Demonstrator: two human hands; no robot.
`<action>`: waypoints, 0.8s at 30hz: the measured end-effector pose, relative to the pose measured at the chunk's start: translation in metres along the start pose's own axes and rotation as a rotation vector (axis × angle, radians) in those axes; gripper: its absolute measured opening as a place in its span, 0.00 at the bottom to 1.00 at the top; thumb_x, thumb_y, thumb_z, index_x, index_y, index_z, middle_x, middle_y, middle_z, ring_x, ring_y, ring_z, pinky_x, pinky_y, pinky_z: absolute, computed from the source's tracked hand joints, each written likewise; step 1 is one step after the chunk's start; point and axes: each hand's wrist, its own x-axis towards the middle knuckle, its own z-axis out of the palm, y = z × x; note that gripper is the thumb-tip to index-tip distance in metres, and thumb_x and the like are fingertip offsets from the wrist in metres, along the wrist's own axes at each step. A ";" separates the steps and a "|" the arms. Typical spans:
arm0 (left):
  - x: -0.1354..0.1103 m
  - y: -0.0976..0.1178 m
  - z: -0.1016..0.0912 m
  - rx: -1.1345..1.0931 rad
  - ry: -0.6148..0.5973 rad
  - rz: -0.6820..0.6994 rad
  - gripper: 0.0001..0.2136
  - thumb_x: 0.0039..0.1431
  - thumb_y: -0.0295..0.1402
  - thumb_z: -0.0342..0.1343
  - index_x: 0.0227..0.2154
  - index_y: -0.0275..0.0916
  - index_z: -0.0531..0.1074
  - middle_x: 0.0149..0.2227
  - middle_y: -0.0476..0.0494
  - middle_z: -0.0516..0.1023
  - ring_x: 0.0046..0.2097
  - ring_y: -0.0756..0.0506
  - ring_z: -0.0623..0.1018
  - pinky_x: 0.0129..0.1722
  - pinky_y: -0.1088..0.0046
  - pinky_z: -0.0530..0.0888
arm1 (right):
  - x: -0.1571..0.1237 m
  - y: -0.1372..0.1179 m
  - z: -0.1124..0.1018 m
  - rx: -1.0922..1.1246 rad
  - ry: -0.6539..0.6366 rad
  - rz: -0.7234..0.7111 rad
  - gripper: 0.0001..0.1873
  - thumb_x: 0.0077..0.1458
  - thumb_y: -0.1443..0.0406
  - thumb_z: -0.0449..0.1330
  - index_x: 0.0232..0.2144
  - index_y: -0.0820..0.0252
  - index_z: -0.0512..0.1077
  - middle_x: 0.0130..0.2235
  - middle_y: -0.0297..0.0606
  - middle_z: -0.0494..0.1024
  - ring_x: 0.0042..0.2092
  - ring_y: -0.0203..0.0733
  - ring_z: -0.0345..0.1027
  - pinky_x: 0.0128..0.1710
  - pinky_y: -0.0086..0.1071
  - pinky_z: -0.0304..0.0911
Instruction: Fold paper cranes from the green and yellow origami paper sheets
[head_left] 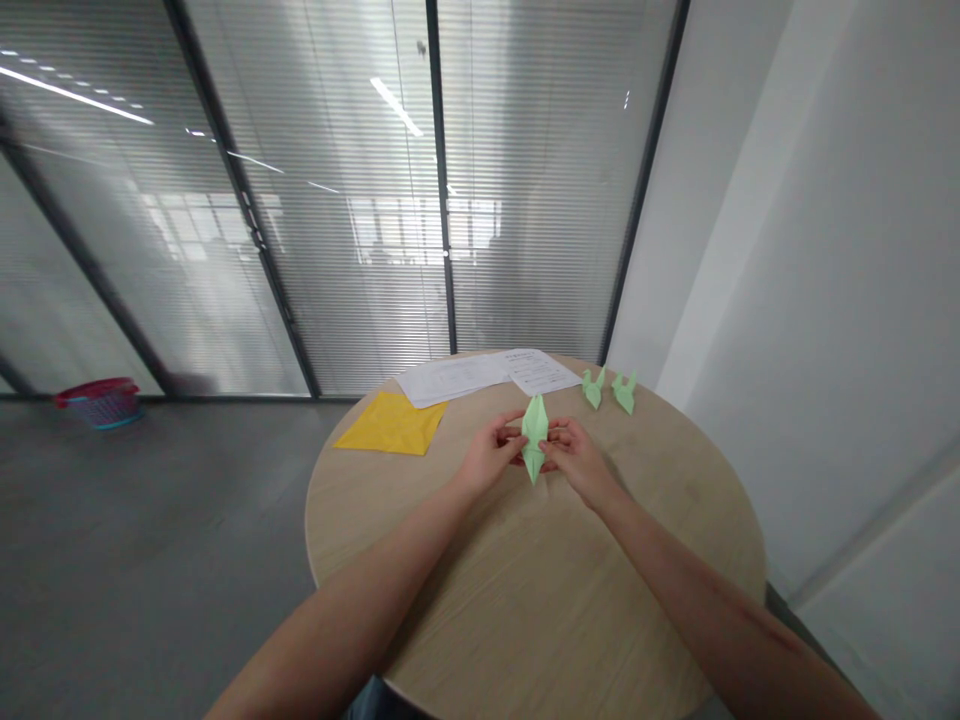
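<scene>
Pale wood-grained, the round table is the biggest thing on it that I see below me. Between 11 and 12 o'clock on it lie white printed paper sheets; at 10 o'clock, a flat yellow packet. Towards 12 from its middle, I have the left hand and right hand pinching opposite sides of a light-green, diamond-shaped folded paper, points at 12 and 6. At 1 o'clock sit two small light-green folded-paper birds.

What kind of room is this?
It looks like an office or small meeting room, though I can't be sure: blinds cover tall framed panels, and papers with printing lie on a round table.
</scene>
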 end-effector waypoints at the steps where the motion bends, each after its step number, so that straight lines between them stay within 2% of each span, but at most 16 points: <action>1: 0.000 0.000 0.000 -0.003 0.004 0.008 0.26 0.55 0.32 0.58 0.57 0.37 0.64 0.40 0.41 0.80 0.34 0.47 0.79 0.31 0.73 0.76 | 0.000 0.000 0.000 0.005 0.003 -0.003 0.21 0.45 0.58 0.66 0.40 0.54 0.65 0.36 0.37 0.76 0.35 0.43 0.73 0.30 0.36 0.72; 5: 0.000 0.000 0.000 0.012 0.030 0.032 0.25 0.54 0.33 0.59 0.55 0.37 0.66 0.43 0.39 0.79 0.35 0.46 0.79 0.32 0.71 0.77 | 0.001 0.002 0.000 0.032 -0.021 0.003 0.17 0.45 0.58 0.66 0.37 0.57 0.70 0.38 0.39 0.77 0.36 0.43 0.73 0.31 0.36 0.72; 7: 0.001 -0.003 0.000 0.034 0.052 0.027 0.19 0.54 0.32 0.59 0.50 0.35 0.71 0.42 0.39 0.79 0.36 0.46 0.79 0.33 0.70 0.78 | 0.001 0.003 -0.001 0.037 -0.014 0.013 0.14 0.45 0.58 0.65 0.34 0.58 0.72 0.36 0.38 0.78 0.35 0.42 0.72 0.34 0.37 0.71; 11: 0.002 -0.008 -0.001 0.050 0.075 -0.014 0.10 0.55 0.33 0.57 0.37 0.33 0.76 0.34 0.42 0.79 0.33 0.47 0.78 0.35 0.69 0.78 | 0.002 0.005 -0.002 0.025 0.018 0.037 0.11 0.45 0.59 0.63 0.31 0.59 0.75 0.33 0.37 0.78 0.34 0.41 0.72 0.36 0.38 0.71; 19: -0.001 0.003 -0.001 0.068 0.055 -0.038 0.11 0.52 0.38 0.60 0.32 0.34 0.77 0.32 0.43 0.79 0.32 0.47 0.77 0.33 0.70 0.77 | 0.002 0.004 -0.003 -0.061 0.014 0.027 0.12 0.47 0.57 0.60 0.32 0.59 0.76 0.33 0.38 0.78 0.32 0.41 0.72 0.34 0.36 0.71; 24: 0.001 0.002 -0.002 0.079 0.130 -0.017 0.13 0.47 0.36 0.65 0.31 0.35 0.71 0.29 0.47 0.74 0.29 0.50 0.75 0.29 0.74 0.76 | -0.001 0.003 -0.002 -0.060 -0.025 0.017 0.14 0.50 0.55 0.60 0.34 0.58 0.72 0.34 0.37 0.76 0.33 0.40 0.72 0.32 0.35 0.71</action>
